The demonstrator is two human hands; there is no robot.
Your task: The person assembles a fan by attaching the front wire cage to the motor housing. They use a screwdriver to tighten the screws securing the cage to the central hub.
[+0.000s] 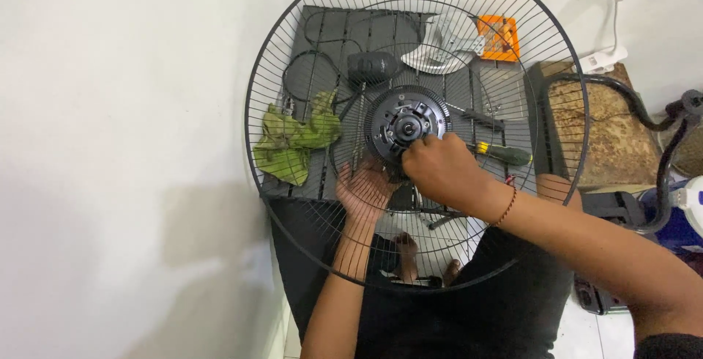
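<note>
A large round black wire fan guard [293, 44] stands in front of me, with a dark round motor hub [407, 123] at its centre. My left hand [364, 190] is behind the wires, palm up and fingers spread, pressing against the guard just below the hub. My right hand [438, 168] is in front of the guard, fingers closed at the lower right edge of the hub; what it pinches is hidden. A thin cord bracelet [507, 206] circles the right wrist.
Behind the guard lies a dark slatted mat [329, 26] with a green rag [293, 139], a black cap [373, 66], a grey fan blade [443, 51], an orange box [499, 36] and a green-handled screwdriver [505, 154]. A white wall is left; a brown mat [600, 132] and black tube frame [659, 146] are right.
</note>
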